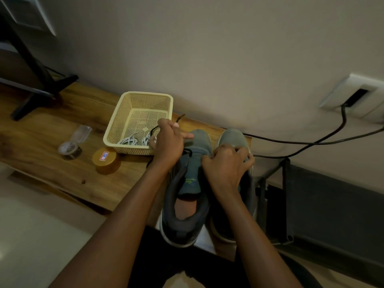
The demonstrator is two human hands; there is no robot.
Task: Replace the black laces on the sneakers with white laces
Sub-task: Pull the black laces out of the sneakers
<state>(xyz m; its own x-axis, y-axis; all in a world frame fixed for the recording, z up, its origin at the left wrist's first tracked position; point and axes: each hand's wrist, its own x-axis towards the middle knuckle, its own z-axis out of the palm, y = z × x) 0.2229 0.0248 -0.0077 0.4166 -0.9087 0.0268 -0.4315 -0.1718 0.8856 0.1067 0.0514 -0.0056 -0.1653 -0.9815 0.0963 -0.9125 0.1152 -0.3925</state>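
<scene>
Two grey-green sneakers stand side by side at the table's near right edge, toes toward the wall. My left hand (168,142) pinches the black lace (154,128) above the left sneaker (187,196), and the lace's end sticks out past my fingers. My right hand (228,163) grips the upper of the right sneaker (231,136), covering its eyelets. White laces (133,140) lie bundled in the cream plastic basket (126,104) just left of my left hand.
A round yellow container (106,161) and a clear plastic lid (72,142) sit on the wooden table (52,125). A black stand (37,80) is at the back left. Black cables (311,142) run from a wall socket on the right.
</scene>
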